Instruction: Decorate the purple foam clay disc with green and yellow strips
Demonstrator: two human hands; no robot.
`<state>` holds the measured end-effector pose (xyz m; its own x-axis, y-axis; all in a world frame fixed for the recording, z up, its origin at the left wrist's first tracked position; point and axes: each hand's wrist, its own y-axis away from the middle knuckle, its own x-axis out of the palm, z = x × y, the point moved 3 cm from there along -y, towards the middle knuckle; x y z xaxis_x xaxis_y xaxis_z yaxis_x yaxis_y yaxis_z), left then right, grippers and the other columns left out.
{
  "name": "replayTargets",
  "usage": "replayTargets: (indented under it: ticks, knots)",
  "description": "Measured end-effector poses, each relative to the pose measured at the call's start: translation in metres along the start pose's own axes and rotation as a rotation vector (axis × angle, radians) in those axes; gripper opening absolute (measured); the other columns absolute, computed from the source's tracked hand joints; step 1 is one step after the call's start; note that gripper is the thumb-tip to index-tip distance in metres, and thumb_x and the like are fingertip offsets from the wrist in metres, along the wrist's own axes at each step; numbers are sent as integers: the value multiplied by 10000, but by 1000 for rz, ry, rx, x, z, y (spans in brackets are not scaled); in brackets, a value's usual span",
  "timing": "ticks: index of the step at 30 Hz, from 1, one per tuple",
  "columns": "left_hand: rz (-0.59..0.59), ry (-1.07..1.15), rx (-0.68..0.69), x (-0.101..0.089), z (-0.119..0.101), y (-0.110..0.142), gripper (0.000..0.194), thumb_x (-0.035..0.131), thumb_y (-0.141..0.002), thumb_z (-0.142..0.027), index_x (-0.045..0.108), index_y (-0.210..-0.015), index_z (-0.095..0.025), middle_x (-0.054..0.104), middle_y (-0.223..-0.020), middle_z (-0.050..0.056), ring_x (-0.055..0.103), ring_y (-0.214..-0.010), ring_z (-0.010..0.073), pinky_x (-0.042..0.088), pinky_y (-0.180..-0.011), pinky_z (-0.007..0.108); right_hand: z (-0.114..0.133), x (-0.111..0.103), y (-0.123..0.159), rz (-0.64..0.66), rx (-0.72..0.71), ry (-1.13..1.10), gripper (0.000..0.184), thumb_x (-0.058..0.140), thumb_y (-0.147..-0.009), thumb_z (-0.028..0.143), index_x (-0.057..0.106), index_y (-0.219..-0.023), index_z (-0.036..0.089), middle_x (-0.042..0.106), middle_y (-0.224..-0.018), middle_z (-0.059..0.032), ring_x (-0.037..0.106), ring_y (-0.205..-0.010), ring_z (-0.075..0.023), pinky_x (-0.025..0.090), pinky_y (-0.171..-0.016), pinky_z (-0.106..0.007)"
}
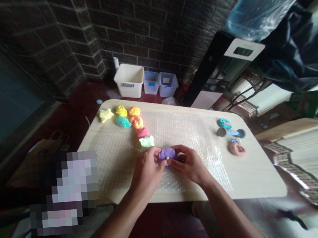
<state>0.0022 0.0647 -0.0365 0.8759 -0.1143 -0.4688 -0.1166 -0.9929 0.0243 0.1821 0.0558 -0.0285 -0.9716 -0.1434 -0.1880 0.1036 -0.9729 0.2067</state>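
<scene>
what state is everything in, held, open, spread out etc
Purple clay: held between both hands
Left hand: fingers closed on purple clay
Right hand: fingers closed on purple clay
Bubble wrap: spread over part of the table
Other clay pieces: lying unheld
White bin: open
Clear bins: lids unclear
Dispenser display: looks dark

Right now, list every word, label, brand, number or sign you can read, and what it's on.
No text is readable.
Water dispenser display: too small and blurred to make out any characters.
Paper bag: a dark mark, too blurred to read.
Purple lump: no lettering visible.
</scene>
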Motion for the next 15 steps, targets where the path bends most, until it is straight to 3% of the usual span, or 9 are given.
replayTargets:
  ticks: [6, 15]
  knots:
    - [12, 14, -13, 0, 1, -1, 267, 734, -828, -115, 681, -1078, -191, 765, -1036, 69, 721, -878, 228, 548, -760, 353, 3, -1, 0, 13, -15, -16, 424, 904, -778, 389, 735, -1101, 172, 731, -923, -44, 635, -717, -153, 487, -631, -278]
    - [25, 50, -18, 0, 5, -3, 270, 732, -807, -79, 701, -1052, -189, 770, -1007, 59, 714, -819, 200, 550, -745, 328, 0, -1, 1, 26, 17, -68, 425, 896, -783, 409, 726, -1085, 164, 681, -805, -7, 559, -619, -121, 391, -530, -246]
